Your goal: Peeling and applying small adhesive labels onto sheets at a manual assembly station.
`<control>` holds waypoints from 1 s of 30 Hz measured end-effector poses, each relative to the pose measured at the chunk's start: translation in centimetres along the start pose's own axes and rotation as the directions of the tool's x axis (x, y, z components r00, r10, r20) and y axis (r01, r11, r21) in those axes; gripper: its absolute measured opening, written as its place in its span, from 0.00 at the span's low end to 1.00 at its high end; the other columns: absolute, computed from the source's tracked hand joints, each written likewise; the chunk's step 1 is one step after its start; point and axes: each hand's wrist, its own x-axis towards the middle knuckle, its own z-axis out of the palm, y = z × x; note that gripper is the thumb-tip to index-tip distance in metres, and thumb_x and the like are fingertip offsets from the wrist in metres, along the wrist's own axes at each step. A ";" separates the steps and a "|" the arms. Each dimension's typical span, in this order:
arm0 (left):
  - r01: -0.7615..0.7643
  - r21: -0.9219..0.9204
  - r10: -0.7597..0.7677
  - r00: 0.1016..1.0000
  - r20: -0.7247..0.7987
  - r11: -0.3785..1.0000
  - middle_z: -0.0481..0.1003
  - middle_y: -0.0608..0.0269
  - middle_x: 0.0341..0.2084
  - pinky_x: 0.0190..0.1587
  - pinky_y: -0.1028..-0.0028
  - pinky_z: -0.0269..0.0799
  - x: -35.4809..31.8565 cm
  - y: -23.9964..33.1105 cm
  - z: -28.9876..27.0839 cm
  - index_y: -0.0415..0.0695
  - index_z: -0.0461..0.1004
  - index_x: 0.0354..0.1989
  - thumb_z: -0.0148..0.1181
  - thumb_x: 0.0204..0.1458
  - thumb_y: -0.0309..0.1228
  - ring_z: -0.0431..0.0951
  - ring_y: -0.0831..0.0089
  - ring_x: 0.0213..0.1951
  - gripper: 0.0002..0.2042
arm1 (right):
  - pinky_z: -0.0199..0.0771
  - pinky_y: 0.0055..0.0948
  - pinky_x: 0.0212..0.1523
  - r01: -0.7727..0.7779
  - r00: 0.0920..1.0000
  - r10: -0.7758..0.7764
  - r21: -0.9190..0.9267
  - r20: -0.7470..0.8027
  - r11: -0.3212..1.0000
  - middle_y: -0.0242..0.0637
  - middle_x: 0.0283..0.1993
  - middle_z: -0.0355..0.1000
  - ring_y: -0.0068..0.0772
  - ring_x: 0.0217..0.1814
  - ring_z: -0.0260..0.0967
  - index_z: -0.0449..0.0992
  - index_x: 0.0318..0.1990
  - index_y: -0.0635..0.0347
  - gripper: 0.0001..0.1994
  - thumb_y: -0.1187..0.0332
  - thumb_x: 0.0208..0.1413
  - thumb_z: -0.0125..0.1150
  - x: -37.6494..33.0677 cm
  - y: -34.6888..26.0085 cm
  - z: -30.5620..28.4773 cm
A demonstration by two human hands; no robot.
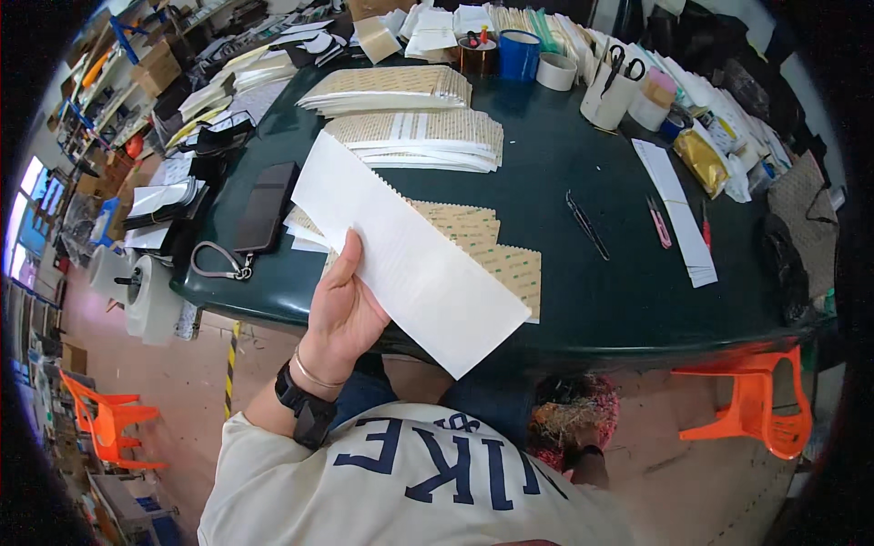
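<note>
My left hand grips a long white paper strip by its lower edge, thumb on top, and holds it slanted above the near edge of the dark green table. Under the strip lies a fanned pile of tan adhesive-backed sheets. Two more stacks of such sheets sit further back. My right hand is not in view. A black watch and a thin bracelet are on my left wrist.
A black phone with a wrist loop lies at the table's left. Black tweezers, a pink cutter and white strips lie right. Tape rolls and a scissors cup stand behind. Orange stools flank the table.
</note>
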 end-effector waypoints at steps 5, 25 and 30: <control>0.052 -0.049 -0.053 0.998 -0.022 0.997 0.63 0.55 0.71 0.73 0.49 0.58 -0.6 0.8 -0.6 0.45 0.55 0.74 0.43 0.72 0.43 0.63 0.55 0.72 0.26 | 0.78 0.40 0.47 -0.003 0.994 0.003 -0.003 -0.113 1.000 0.38 0.53 0.76 0.41 0.51 0.74 0.76 0.52 0.60 0.17 0.57 0.69 0.52 -4.0 0.1 -1.0; 0.119 -0.114 -0.122 0.992 -0.028 0.986 0.60 0.56 0.73 0.74 0.50 0.55 -2.6 1.4 -1.4 0.48 0.53 0.76 0.43 0.72 0.44 0.59 0.56 0.73 0.27 | 0.70 0.20 0.31 0.700 0.403 -0.676 0.684 -0.617 -0.206 0.32 0.32 0.73 0.20 0.30 0.71 0.77 0.38 0.62 0.08 0.68 0.59 0.68 -42.7 -28.6 -36.0; 0.098 -0.066 -0.103 0.991 -0.083 0.993 0.61 0.54 0.72 0.73 0.50 0.58 -3.8 1.4 -1.6 0.46 0.53 0.75 0.44 0.72 0.45 0.60 0.56 0.73 0.28 | 0.66 0.19 0.27 0.868 0.355 -0.723 0.496 -0.593 0.019 0.31 0.27 0.71 0.15 0.27 0.68 0.76 0.33 0.65 0.08 0.71 0.58 0.68 -43.7 -31.1 -34.8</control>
